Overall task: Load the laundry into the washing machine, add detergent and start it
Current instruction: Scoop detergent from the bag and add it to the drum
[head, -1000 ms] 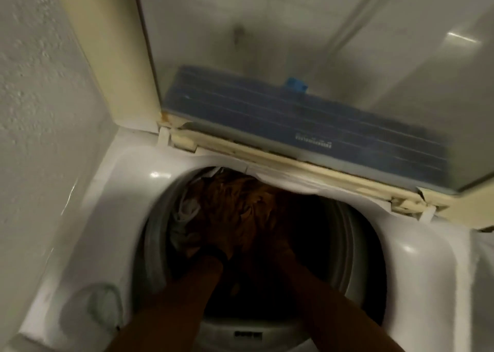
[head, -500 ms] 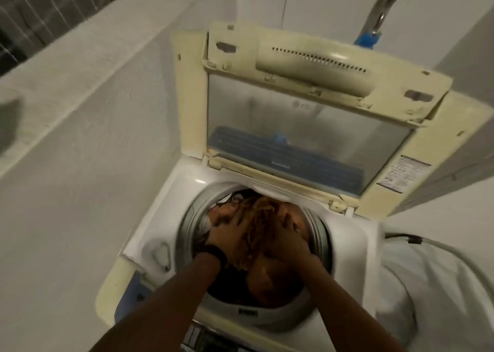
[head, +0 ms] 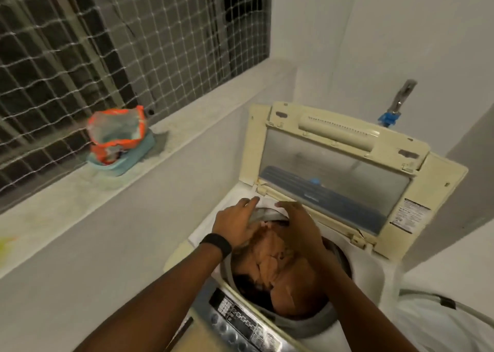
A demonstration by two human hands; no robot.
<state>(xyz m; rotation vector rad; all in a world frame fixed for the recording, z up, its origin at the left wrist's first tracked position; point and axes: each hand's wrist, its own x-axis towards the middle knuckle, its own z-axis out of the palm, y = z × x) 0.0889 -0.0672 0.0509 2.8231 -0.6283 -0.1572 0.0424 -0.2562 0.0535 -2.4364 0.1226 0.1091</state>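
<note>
Drum (head: 302,325) open frm above; raised lid (head: 438,191) blocks rear, wall (head: 107,244) left.

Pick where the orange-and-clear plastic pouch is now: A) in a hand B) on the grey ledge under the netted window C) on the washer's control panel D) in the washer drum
B: the orange-and-clear plastic pouch stands on a teal container on the grey ledge below the netted window, while the left hand and right hand are open over the drum.
</note>
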